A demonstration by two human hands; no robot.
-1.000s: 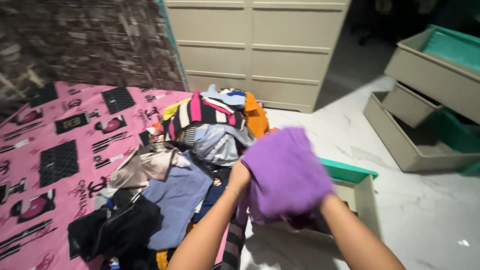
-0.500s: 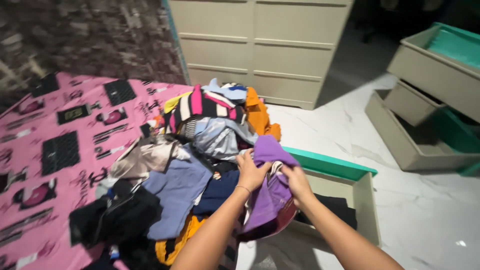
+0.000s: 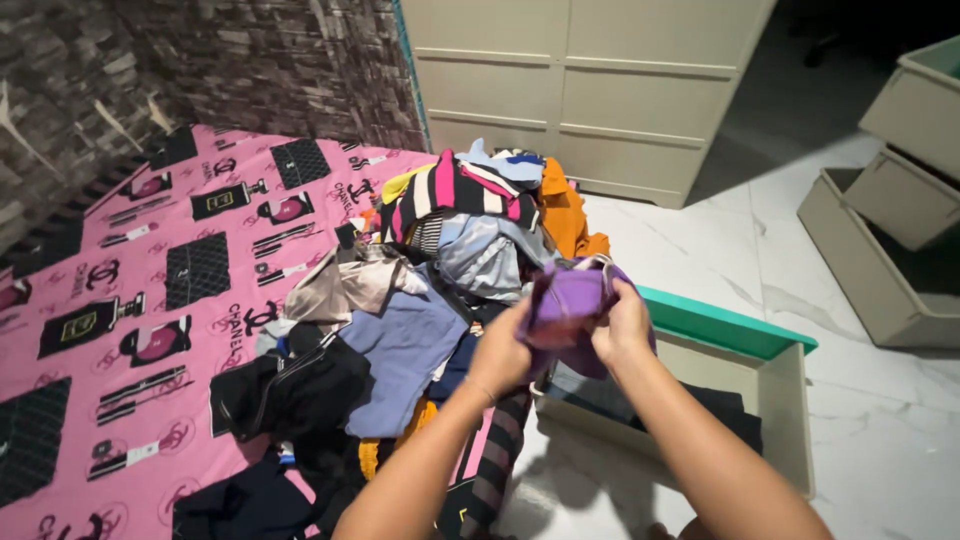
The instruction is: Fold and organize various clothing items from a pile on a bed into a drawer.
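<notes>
Both hands, left, right, bunching purple garment (over drawer)

Head-worn view; steeply downward; close

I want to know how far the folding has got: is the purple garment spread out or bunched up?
Bunched up. The purple garment is gathered into a compact bundle between the left hand and right hand.

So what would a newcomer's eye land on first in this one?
Probably the purple garment bunched between the left hand and right hand at centre, above an open beige drawer with a teal front. Next, the heap of mixed clothes spilling off the pink patterned bedsheet on the left.
</notes>
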